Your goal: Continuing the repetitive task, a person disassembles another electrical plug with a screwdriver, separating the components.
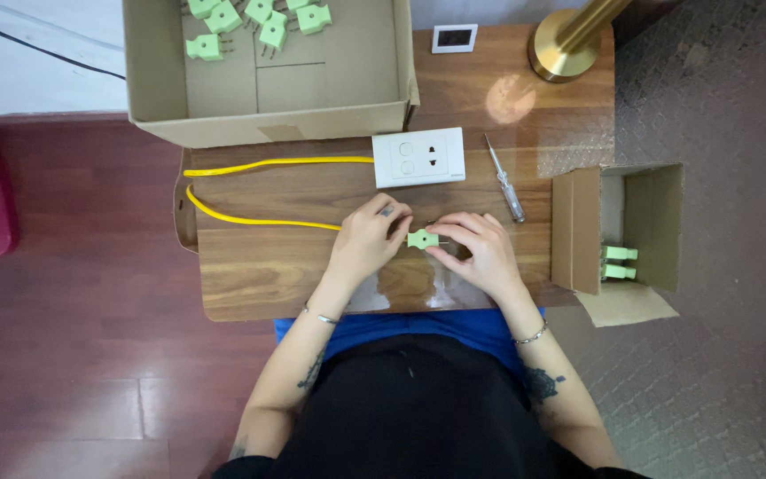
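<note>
A small pale green moulded plastic plug is held between both hands just above the front half of a small wooden table with a glossy grained top. The left hand is closed on the plug's left end, with thumb and fingers pinched around it and the wrist bent inward from the left. The right hand is closed on the plug's right end, its fingertips curled onto the body and the palm turned down. Thin metal pins are seen projecting from the plug on the right-hand side.

A yellow round-sheathed flexible cable is laid in a loop across the table, one run ending at the left hand and the other at a white rectangular plastic wall socket plate lying flat behind the hands. A slim screwdriver with a clear handle is placed just beside the plate, on its right.

A large open corrugated cardboard box is positioned at the rear of the table; several loose green plugs are contained in it. A smaller open cardboard box is set at the table's right edge, with more green plugs stacked inside. A polished brass-coloured round lamp base stands at the rear right corner.
</note>
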